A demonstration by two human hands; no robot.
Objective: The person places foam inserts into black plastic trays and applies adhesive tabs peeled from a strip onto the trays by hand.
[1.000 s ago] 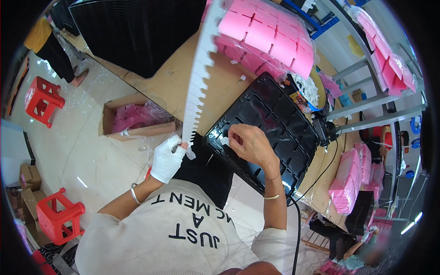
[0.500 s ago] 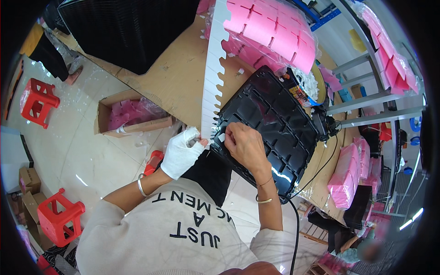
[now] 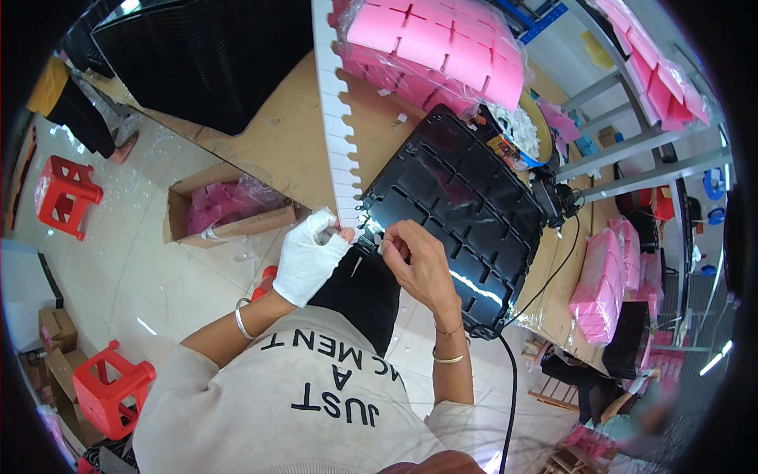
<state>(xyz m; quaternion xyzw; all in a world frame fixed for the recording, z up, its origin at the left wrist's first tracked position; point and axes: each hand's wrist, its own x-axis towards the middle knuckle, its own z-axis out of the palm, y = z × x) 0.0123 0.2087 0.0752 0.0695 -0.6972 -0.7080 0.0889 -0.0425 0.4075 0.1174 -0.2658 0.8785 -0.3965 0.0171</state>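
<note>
We held the long white notched foam strip (image 3: pixel 335 118) by its near end, our white-gloved left hand (image 3: pixel 309 257) pinching it between thumb and fingers. Its long axis ran straight away from us over the brown wooden surface (image 3: pixel 276 134), teeth facing right toward the black ribbed plastic tray (image 3: pixel 466 213). Our bare right hand (image 3: pixel 418 261), fingers (image 3: pixel 392 237) pinched together at the tray's near corner, sat just beside the strip's end; what they gripped we cannot tell.

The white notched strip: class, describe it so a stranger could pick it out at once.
Start at the wooden workbench. A black ribbed tray lies on it, and along that tray's left edge runs the white notched strip, its near end pinched by the gloved left hand. Nothing else nearby is long, white and saw-toothed.
</note>
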